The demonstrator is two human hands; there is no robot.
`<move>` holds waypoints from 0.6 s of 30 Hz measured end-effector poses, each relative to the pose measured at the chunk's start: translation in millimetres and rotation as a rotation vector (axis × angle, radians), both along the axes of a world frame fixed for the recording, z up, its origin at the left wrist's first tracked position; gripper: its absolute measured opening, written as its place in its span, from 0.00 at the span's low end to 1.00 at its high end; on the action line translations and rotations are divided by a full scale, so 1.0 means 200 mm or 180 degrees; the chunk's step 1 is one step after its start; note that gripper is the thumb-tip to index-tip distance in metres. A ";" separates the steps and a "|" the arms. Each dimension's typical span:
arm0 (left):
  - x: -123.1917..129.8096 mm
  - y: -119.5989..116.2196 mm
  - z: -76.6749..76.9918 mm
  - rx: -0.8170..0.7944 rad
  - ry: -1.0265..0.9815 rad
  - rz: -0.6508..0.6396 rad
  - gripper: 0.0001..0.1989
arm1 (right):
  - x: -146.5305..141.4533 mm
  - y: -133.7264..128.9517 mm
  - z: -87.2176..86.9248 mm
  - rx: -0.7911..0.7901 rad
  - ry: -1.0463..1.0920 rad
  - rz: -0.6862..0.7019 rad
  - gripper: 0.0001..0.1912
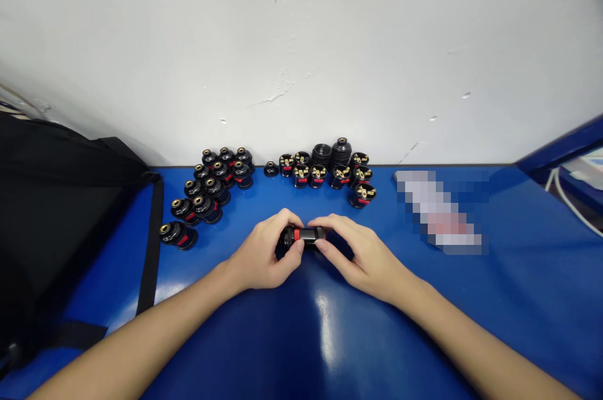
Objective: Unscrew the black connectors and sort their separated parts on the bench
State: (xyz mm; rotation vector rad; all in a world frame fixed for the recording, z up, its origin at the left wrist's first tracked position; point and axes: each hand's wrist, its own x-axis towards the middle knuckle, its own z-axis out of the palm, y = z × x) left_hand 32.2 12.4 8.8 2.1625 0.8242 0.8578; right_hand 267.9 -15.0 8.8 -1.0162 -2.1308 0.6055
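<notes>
A black cylindrical part with a red patch (308, 235) lies sideways between my two hands, just above the blue table (282, 337). My left hand (273, 249) grips its left end with thumb and fingers. At its right end, the thumb and fingers of my right hand (360, 252) are closed round the part. Beyond my hands stand several open black cups with brass contacts, one of them a cup (362, 196) at the near right of the group. The undersides of the held part are hidden.
Several black capped pieces (207, 209) stand at the back left. Near the wall are a small black cap (271, 168) and stacked black rings (321, 155). A black bag (56, 199) lies left, a blurred packet (436, 211) right.
</notes>
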 end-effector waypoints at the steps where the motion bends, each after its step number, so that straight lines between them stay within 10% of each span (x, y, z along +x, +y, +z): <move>1: 0.00 0.00 0.00 0.0000 0.0001 0.0041 0.05 | 0.00 0.00 0.00 0.0039 0.0045 0.0045 0.14; 13: 0.00 0.00 0.00 0.0133 -0.0067 0.0048 0.05 | -0.02 -0.01 0.00 0.0233 0.0065 -0.0014 0.26; 18: 0.00 0.00 0.00 0.0186 0.0006 0.0115 0.04 | 0.00 0.00 -0.01 0.0165 -0.0001 -0.0115 0.13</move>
